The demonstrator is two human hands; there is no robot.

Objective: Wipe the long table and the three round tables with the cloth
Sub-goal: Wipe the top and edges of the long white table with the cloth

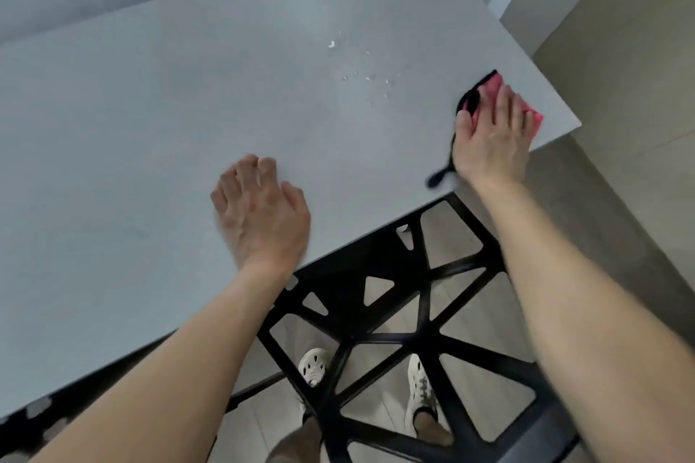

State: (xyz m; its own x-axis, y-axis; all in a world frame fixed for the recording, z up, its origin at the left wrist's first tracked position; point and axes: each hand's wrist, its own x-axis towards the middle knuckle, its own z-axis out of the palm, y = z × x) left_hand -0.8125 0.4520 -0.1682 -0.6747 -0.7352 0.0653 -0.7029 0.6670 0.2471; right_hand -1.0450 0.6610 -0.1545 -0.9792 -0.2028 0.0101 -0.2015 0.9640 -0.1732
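- The long table has a plain grey top that fills most of the view; its right corner lies just beyond the right hand
- The right hand lies flat on the cloth with fingers straight and slightly spread; it presses the cloth down and does not grip it
- The cloth is pink and sits on the tabletop close to the right corner, mostly covered by the hand; a black strip runs along its left side and trails back to the table's near edge
- The left hand rests on the tabletop near the front edge, well apart from the cloth; its fingers are curled under and it holds nothing
- A scatter of small pale droplets or specks lies on the tabletop between the two hands and further in; which they are I cannot tell
- A black chair with triangular openings stands under the near edge; two pale shoes show through it on the tiled floor
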